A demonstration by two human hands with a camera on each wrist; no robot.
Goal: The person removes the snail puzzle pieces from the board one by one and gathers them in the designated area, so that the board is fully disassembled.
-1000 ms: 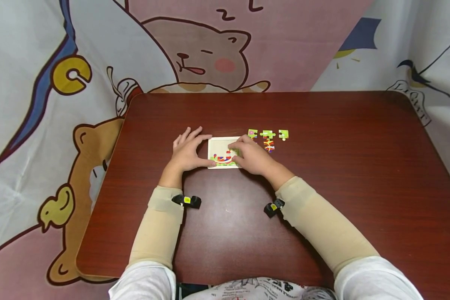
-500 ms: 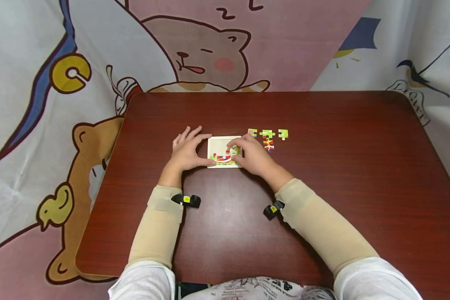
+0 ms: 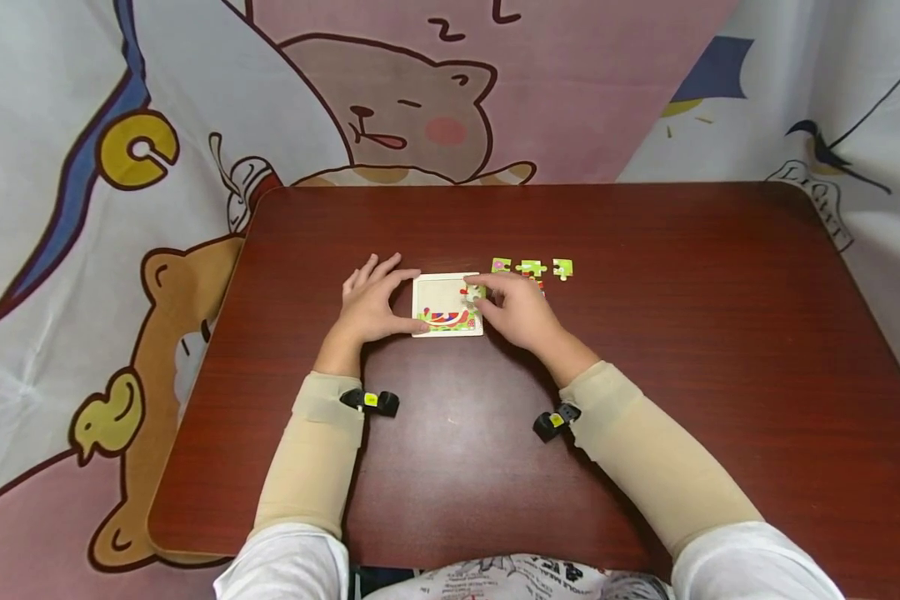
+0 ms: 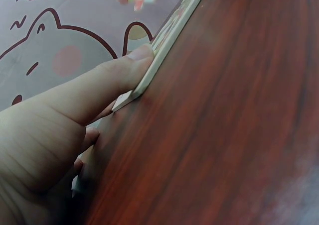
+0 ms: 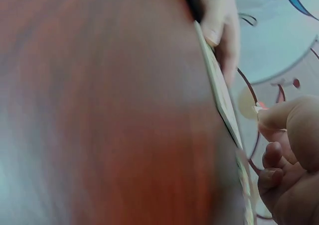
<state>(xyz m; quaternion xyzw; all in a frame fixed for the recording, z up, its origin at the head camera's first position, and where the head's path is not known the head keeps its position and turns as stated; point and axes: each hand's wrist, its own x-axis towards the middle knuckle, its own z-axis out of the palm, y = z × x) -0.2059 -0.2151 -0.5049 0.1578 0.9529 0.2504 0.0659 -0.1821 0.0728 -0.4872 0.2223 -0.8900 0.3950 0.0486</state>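
Observation:
A square puzzle tray [image 3: 438,297] with a pale rim lies on the table, a strip of colourful pieces along its near side. My left hand [image 3: 371,308] holds its left side, the thumb at the near corner and the index finger at the far one. In the left wrist view the thumb [image 4: 137,60] presses the rim. My right hand [image 3: 521,308] pinches a light green and white puzzle piece [image 3: 472,294] over the tray's right side. From the right wrist, this piece [image 5: 258,108] shows only partly at the fingertips, raised off the tray.
Loose green puzzle pieces [image 3: 531,267] lie in a row behind my right hand, another partly hidden by it. The brown table [image 3: 682,333] meets a printed cloth [image 3: 570,92] at its back edge. Each wrist wears a small black camera [image 3: 371,402].
My right hand has moved slightly right with the puzzle piece, uncovering more of the tray and covering most of a loose piece behind it. The left hand keeps its place on the tray.

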